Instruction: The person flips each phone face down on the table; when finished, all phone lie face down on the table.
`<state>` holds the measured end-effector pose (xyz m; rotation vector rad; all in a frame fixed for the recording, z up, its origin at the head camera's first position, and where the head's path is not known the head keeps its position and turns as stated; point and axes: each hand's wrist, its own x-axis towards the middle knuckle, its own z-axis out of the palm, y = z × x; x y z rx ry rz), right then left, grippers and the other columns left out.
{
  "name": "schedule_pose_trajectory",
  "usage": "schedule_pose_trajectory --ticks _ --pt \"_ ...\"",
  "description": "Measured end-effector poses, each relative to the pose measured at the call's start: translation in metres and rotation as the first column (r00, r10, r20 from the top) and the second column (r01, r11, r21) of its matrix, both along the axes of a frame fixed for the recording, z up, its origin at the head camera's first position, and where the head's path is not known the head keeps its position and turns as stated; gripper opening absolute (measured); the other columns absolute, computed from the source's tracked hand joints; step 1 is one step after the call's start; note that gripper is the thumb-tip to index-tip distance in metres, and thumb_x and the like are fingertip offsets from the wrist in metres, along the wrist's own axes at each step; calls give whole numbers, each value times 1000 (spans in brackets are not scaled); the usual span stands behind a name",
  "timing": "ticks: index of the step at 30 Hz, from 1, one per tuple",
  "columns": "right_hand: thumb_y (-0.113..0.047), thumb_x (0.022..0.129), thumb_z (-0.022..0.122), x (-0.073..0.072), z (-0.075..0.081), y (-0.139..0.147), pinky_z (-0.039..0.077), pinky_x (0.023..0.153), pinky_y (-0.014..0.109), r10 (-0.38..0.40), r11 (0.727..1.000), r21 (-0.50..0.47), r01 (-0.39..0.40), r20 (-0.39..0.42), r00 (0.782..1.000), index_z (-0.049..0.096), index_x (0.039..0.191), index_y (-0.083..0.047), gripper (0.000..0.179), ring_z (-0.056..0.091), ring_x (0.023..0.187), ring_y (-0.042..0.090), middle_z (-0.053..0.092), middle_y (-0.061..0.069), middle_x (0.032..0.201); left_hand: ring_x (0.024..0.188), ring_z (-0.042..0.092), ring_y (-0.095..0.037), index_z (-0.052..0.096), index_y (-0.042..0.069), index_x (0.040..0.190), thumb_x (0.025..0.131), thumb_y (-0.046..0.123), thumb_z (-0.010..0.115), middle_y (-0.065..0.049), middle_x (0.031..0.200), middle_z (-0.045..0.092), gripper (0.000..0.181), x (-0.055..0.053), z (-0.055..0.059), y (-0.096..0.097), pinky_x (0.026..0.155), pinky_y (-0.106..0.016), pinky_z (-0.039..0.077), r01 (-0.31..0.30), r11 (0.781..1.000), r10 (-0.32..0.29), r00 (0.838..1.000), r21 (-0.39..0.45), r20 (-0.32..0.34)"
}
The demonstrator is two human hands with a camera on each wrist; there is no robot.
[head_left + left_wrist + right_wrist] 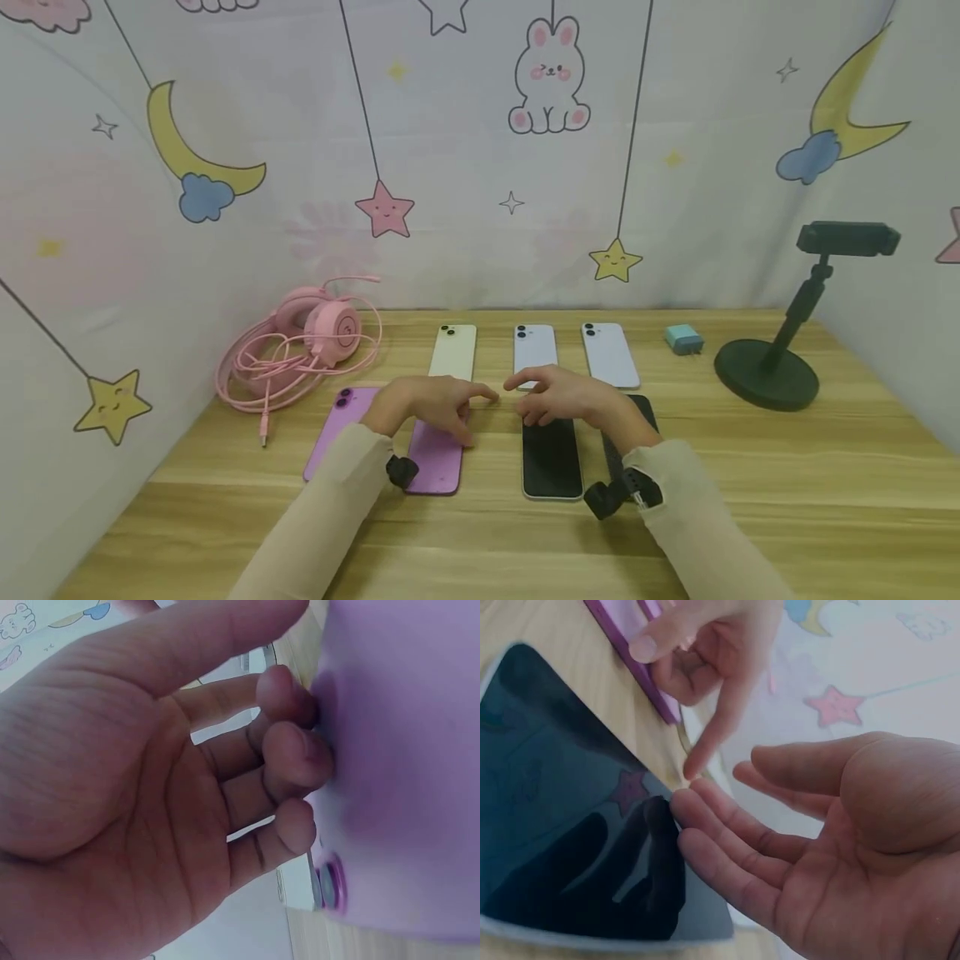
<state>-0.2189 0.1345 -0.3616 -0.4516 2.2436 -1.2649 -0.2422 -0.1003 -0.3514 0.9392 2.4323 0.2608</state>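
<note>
My left hand (438,404) is over a purple phone (435,467) that lies back up. In the left wrist view its bent fingertips (300,754) are at the phone's surface and hold nothing; whether they touch is hard to tell. My right hand (562,393) hovers at the far end of a phone with a black screen (552,467) facing up. The right wrist view shows its loosely extended fingers (731,874) by the screen's edge, with nothing held. Both index fingers point inward, a small gap apart.
Another purple phone (330,442) lies left, a dark phone (647,410) under my right wrist. Behind are a pale yellow phone (453,354) and two whitish phones, one (536,342) nearer the middle. Pink headphones (333,329), a blue charger (683,339) and a black stand (768,375) flank them.
</note>
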Motion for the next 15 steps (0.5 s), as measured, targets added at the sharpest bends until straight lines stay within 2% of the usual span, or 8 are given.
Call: schedule_pose_trajectory --ticks 6,9,15 --pt "-14 101 57 -1 1 19 52 90 43 -3 1000 8 3 7 1000 51 143 -5 43 66 99 25 66 16 115 71 51 -8 48 21 146 86 26 80 3 81 58 68 -1 2 11 64 -26 42 -14 1000 14 1000 -17 11" --pt "-17 102 56 -1 2 28 52 90 43 -8 1000 23 7 13 1000 51 143 -6 42 65 101 25 65 16 120 73 52 -10 48 20 145 87 25 80 1 84 59 67 -1 3 17 64 -26 42 -31 1000 31 999 -4 39" --pt "-16 103 55 -1 7 42 53 84 41 0 999 54 0 0 1000 51 143 -4 42 65 98 25 64 17 117 71 51 -9 44 18 147 88 24 78 2 80 57 68 -1 1 26 67 -26 42 17 1000 -18 998 27 53"
